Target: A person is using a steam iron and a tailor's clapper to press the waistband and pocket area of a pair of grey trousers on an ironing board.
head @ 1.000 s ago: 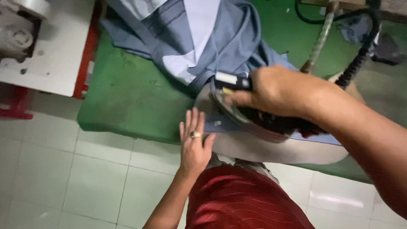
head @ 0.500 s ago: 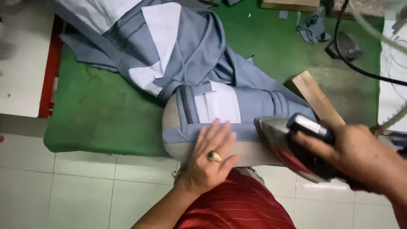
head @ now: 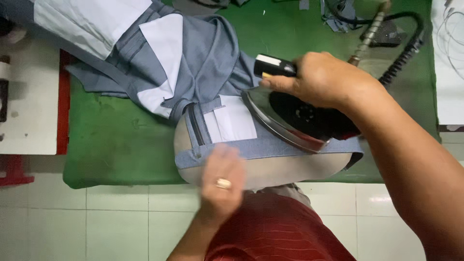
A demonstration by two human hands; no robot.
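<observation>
Garment: grey-blue trousers (head: pixel 203 63), one piece, spread over the green table (head: pixel 116 145); the waistband (head: pixel 251 147) is pulled over a rounded pressing pad (head: pixel 270 169) at the table's 6 o'clock edge, with pale pocket lining (head: pixel 234 123) turned up.
Iron: one steam iron (head: pixel 299 121) rests on the waistband at about 3 o'clock from the lining, its tip toward 10 o'clock.
Right hand: the right hand (head: pixel 319 79) is wrapped closed round the iron's handle, fingers curled over it.
Left hand: the left hand (head: pixel 220 181), motion-blurred, lies with fingers close together on the pad's front edge, just below the waistband at 6 o'clock; one ring shows.
Step in hand: it looks like pressing of the waistband, the left hand steadying cloth ahead of the iron.
Next move calls for: likely keeping the band flat and taut, and fingers apart from the hot sole.
Hose and cord: one coiled black cord (head: pixel 411 53) and one metal-sheathed hose (head: pixel 369 29) run from the iron toward 1 o'clock.
Further out: a few cloth scraps (head: pixel 338 19) at 12 o'clock; one white bench (head: pixel 29 106) with a red edge at 9 o'clock; tiled floor (head: pixel 96 217) below; the person's red striped garment (head: pixel 275 227) at 6 o'clock.
</observation>
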